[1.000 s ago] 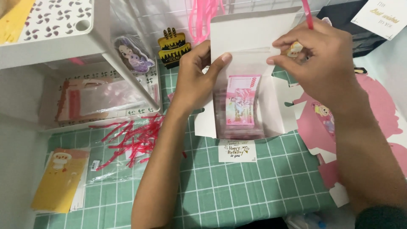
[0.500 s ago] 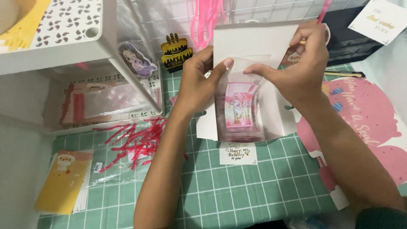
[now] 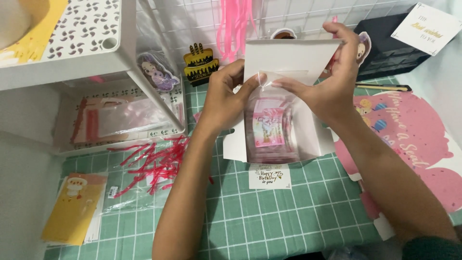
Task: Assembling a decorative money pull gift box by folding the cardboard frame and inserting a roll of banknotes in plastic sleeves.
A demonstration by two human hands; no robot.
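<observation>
Both hands work at a clear plastic bag [image 3: 269,127] holding a pink printed packet [image 3: 268,126], set in front of an open white cardboard box [image 3: 288,60] on the green grid cutting mat [image 3: 288,216]. Left hand [image 3: 226,98] – thumb & fingers pinched shut on the bag's top edge, left of the box flap. Right hand [image 3: 332,82] – lower fingers pinch the bag's top from the right, upper fingers curled over the flap's top corner. Just below the box lies a small white greeting card [image 3: 269,176]. Left of the box – loose red twist ties [image 3: 154,161], further left a yellow packet [image 3: 72,209]. A black & gold cake topper [image 3: 200,63] stands up-left of the box. Right of it, a pink printed sheet [image 3: 409,139].
</observation>
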